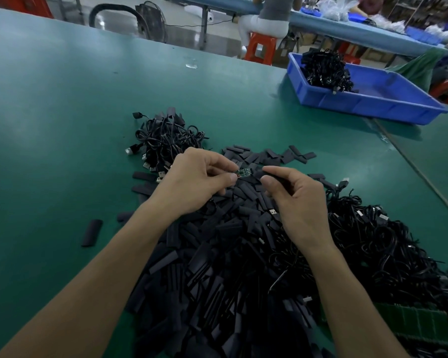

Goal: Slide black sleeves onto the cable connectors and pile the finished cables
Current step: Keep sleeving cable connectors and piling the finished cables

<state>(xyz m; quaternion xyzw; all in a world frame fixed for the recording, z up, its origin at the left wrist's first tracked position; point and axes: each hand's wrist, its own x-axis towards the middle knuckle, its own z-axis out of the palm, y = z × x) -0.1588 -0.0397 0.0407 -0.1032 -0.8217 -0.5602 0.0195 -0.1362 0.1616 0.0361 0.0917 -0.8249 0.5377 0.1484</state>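
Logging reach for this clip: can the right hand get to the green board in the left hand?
Likely yes: the right hand, pinching a sleeve, is beside the board with nothing between.

Dim overhead light, soft glare, warped blurry edges.

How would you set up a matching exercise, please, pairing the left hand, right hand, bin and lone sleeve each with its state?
Things:
1 left hand
2 right hand
3 bin
4 lone sleeve

States:
A holds tangled cables
B lies alone on the table
C pinches a black sleeve
D pinches a green board

Pairs: 1-D, 2-C, 3-A, 4-B
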